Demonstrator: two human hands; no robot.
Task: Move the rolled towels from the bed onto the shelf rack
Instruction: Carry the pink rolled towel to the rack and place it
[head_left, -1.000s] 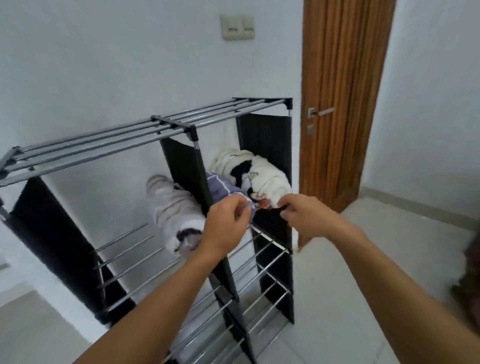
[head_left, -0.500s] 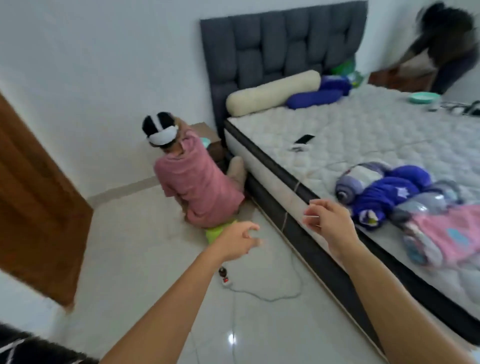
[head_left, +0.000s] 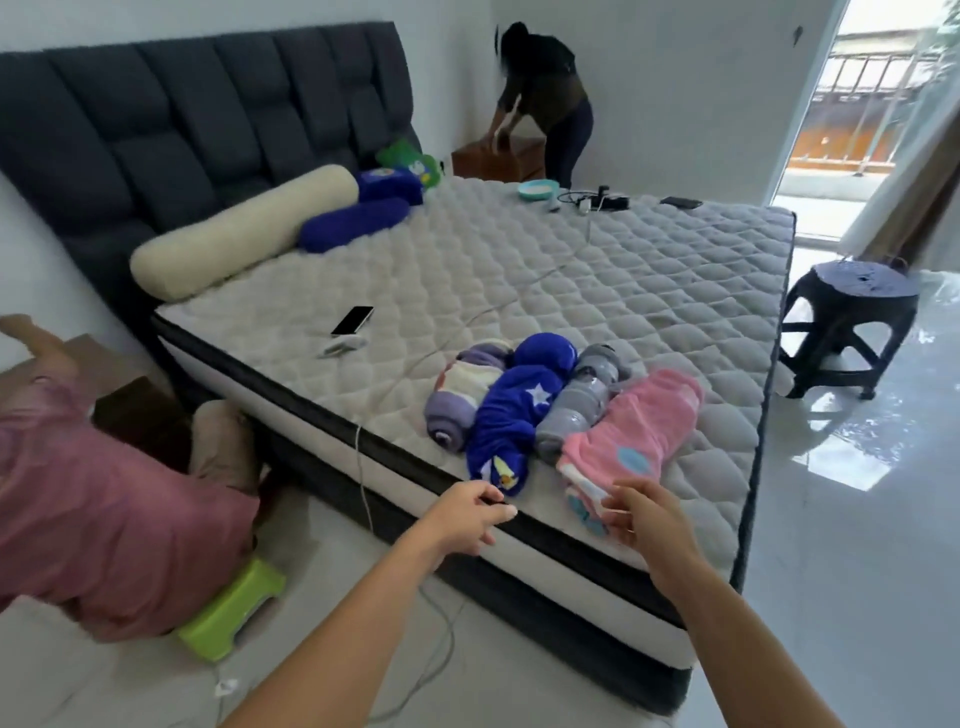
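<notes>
Towels: four rolls I see on bed, just beyond both hands.
Left hand: fingers loose, empty.
Right hand: fingers relaxed, empty, just short of the pink towel.

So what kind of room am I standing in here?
Most likely a home bedroom: a big bed with a white quilted mattress, a dark grey tufted headboard against the wall, and a long cream bolster pillow by it. Rolled towels lie near the mattress edge.
</notes>
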